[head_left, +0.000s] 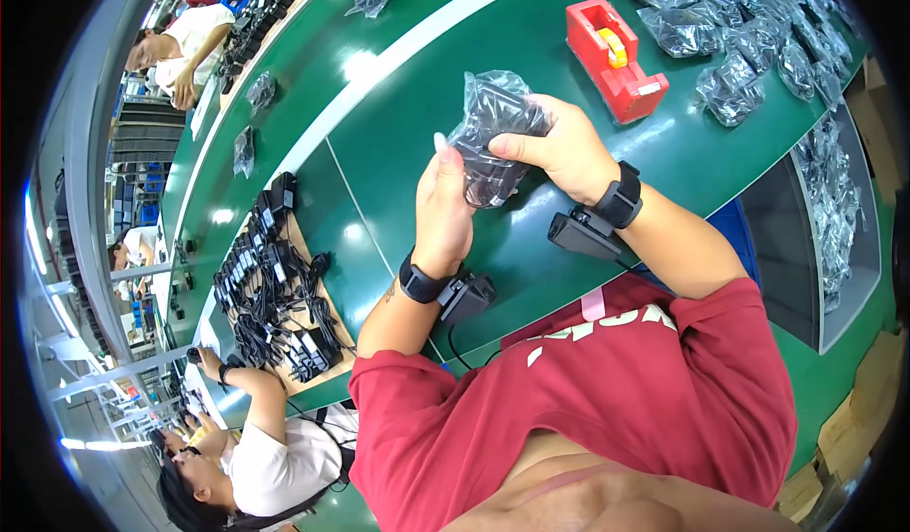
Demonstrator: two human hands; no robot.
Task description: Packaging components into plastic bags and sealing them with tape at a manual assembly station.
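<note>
Both my hands hold one clear plastic bag [493, 124] with a black cable or adapter inside, above the green table [417, 134]. My left hand [442, 205] grips the bag's lower left side, fingers upright. My right hand [561, 148] pinches its right side from above. Each wrist carries a black band with a small black device: left wrist device [464, 295], right wrist device [583, 233].
A red tape dispenser [616, 58] stands just right of my hands. Several bagged black items [749, 39] are heaped at the far right. At my left a person in white [256, 437] works beside a pile of black adapters and cables [270, 285]. Another person [180, 48] sits further along the table.
</note>
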